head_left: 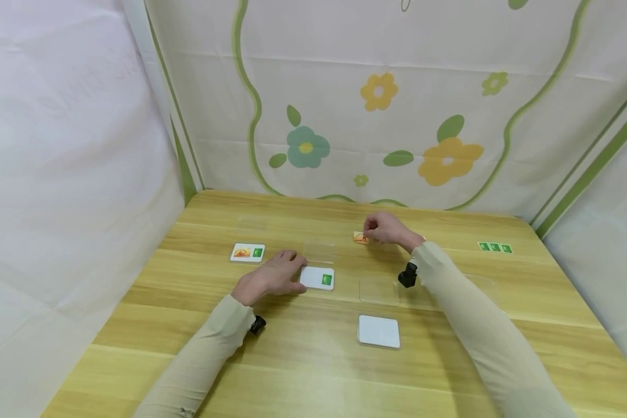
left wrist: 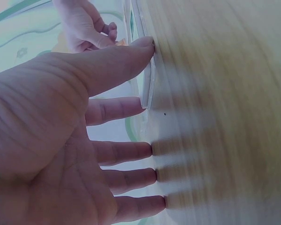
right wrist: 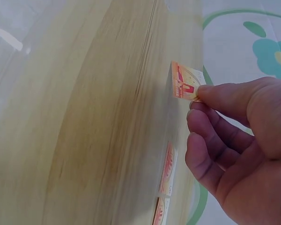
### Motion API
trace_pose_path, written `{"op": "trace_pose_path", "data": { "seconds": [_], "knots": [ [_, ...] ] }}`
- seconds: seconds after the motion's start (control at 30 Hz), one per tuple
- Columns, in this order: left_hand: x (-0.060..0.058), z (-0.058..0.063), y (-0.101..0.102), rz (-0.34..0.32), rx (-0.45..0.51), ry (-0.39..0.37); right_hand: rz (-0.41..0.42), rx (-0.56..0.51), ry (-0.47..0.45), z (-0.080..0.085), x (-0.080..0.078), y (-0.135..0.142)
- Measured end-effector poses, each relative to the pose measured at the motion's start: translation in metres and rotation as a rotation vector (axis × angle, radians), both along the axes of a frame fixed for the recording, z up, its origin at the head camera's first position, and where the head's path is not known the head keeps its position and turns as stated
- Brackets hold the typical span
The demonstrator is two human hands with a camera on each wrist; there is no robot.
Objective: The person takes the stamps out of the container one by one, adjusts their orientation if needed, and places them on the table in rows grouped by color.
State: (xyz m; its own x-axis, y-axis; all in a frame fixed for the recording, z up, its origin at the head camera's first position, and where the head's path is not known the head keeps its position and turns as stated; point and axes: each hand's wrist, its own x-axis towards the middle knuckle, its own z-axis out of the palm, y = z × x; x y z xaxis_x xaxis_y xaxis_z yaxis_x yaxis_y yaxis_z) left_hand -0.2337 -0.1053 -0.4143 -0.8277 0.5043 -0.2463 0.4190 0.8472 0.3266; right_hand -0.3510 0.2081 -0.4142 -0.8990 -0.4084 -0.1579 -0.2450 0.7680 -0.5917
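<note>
In the head view my left hand (head_left: 277,273) rests at the left end of a white card (head_left: 312,277) bearing one small green stamp (head_left: 327,279). Its thumb and index finger touch the card's edges; the left wrist view shows the fingers straight, the other fingertips on the table. Farther back, my right hand (head_left: 386,228) pinches a small orange-and-cream stamp (right wrist: 185,82) between thumb and fingers, tilted up off the table. Below it in the right wrist view lie two similar orange stamps (right wrist: 167,171). A second white card (head_left: 247,252) at the left carries an orange and a green stamp.
A stack of blank white cards (head_left: 378,331) sits nearer the front. Several clear plastic sheets, such as one near the middle (head_left: 378,292), lie on the wooden table (head_left: 303,360). Three green stamps (head_left: 495,247) lie at the right. Flower-printed fabric (head_left: 339,75) hangs behind.
</note>
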Motion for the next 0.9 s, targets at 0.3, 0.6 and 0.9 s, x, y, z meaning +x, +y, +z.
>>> {"op": "trace_pose_path", "data": {
  "seconds": [0.3, 0.6, 0.9],
  "knots": [
    [0.0, -0.001, -0.001, -0.004, -0.002, 0.002, -0.022, 0.021, 0.004, -0.001, -0.001, 0.006],
    [0.001, 0.0, -0.002, -0.001, -0.008, 0.007, -0.017, 0.031, 0.043, -0.002, -0.007, 0.012],
    [0.001, 0.001, -0.001, -0.014, -0.014, 0.011, -0.019, 0.052, 0.065, -0.004, -0.013, 0.01]
  ]
}}
